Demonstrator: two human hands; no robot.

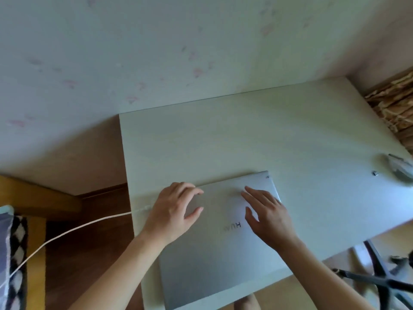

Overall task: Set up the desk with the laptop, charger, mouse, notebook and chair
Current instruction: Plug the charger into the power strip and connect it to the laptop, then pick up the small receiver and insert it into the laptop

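Note:
A silver laptop (214,260) lies closed on the white desk (257,135), near its front left corner, lid logo facing away from me. My left hand (173,214) rests on the lid's far left corner, fingers curled over the edge. My right hand (267,214) lies flat on the lid with fingers spread, to the right of the left hand. A white charger cable (67,233) runs from the lower left up to the desk's left edge beside my left hand; its plug end is hidden by the hand. A grey mouse (400,170) sits at the desk's right edge.
A small dark USB dongle (376,173) lies left of the mouse. A black chair base (384,280) shows at lower right, below the desk. A wooden bed frame (33,198) with a patterned cloth (13,253) stands at left. The wall is just behind the desk.

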